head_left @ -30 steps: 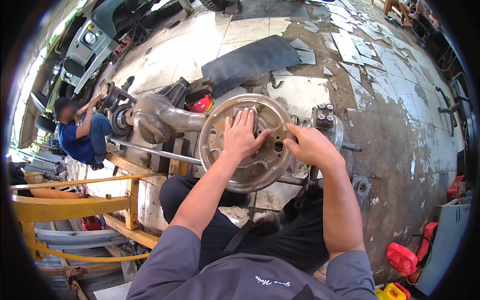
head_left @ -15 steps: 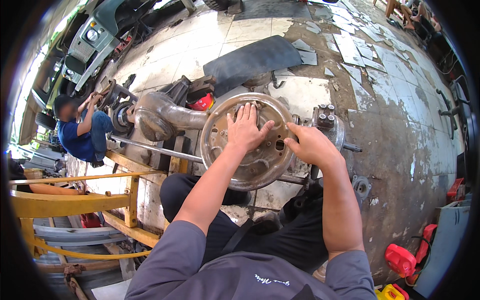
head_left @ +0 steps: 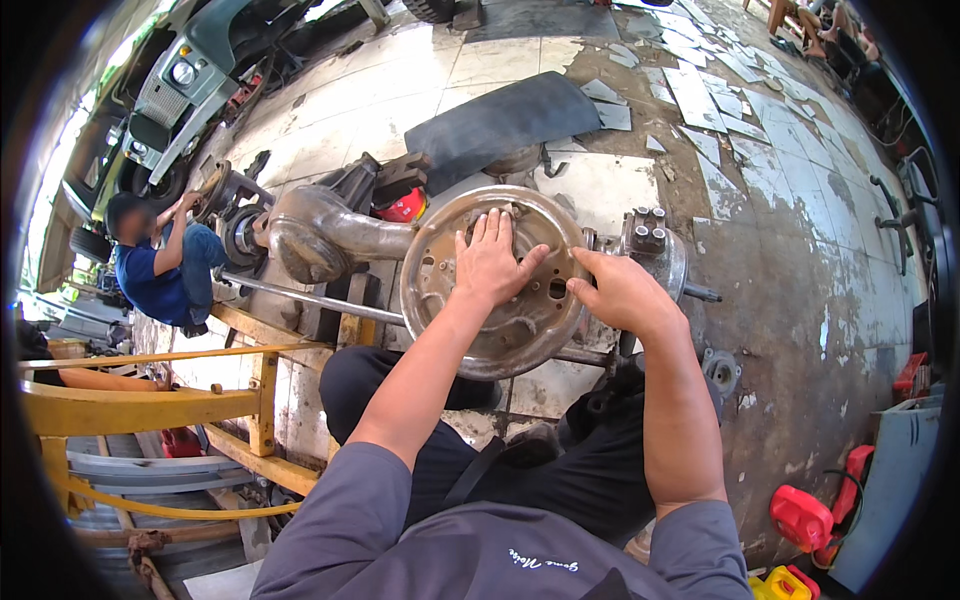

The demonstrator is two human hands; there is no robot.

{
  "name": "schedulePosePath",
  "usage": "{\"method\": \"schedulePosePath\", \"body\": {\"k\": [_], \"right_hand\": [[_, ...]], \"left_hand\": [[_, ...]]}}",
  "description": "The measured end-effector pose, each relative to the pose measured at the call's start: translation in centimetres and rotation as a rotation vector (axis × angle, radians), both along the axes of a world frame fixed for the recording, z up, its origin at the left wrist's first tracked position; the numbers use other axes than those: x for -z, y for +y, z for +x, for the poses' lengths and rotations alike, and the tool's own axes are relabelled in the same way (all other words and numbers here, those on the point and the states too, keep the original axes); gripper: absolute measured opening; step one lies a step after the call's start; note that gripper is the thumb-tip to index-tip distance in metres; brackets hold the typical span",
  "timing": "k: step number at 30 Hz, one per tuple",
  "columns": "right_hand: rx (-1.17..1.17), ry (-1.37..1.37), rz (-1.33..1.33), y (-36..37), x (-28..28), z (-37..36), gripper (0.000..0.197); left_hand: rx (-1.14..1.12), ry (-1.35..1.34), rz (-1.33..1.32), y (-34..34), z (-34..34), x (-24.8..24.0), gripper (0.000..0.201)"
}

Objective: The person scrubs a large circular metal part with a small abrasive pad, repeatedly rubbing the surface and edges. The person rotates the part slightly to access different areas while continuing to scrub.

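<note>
A round, dished metal brake backing plate (head_left: 530, 325) with holes and slots stands tilted in front of me. My left hand (head_left: 490, 262) lies flat on its face, fingers stretched out and thumb spread. At the plate's right edge, my right hand (head_left: 630, 290) grips the rim; its index finger and thumb show at the front, while the other fingers are mostly hidden. Left of the plate runs a large axle housing (head_left: 315, 232) with a bulging middle. A hub-like metal part (head_left: 655, 245) with several studs sits just beyond my right hand.
A long steel rod (head_left: 310, 297) passes low behind the plate. Yellow frame rails (head_left: 150, 408) stand at left, near a crouching person in blue (head_left: 165, 260). A dark curved sheet (head_left: 505, 125) lies on the tiles ahead. Red canisters (head_left: 800, 515) stand at lower right.
</note>
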State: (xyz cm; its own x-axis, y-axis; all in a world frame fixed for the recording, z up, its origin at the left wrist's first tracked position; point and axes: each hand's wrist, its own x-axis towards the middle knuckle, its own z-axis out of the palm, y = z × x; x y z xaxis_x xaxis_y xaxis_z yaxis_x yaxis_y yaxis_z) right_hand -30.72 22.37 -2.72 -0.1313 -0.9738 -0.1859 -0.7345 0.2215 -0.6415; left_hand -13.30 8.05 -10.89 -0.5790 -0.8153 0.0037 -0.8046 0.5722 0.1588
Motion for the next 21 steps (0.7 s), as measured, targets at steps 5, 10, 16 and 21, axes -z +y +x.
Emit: {"method": "schedulePosePath", "body": {"k": [5, 10, 16, 21], "right_hand": [[-0.013, 0.03, 0.002, 0.0, 0.0, -0.1, 0.054], [-0.019, 0.019, 0.03, -0.3, -0.3, 0.2, 0.053], [-0.005, 0.034, -0.057, 0.2, 0.6, -0.1, 0.052], [-0.045, 0.043, 0.016, -0.5, -0.7, 0.3, 0.052]], "left_hand": [[0.057, 0.015, -0.011, 1.9, 1.7, -0.4, 0.098], [0.007, 0.011, -0.003, 0.2, 0.6, -0.3, 0.099], [0.06, 0.034, -0.011, 1.6, 1.3, 0.1, 0.098], [0.047, 0.022, -0.008, 0.1, 1.2, 0.2, 0.1]]}}
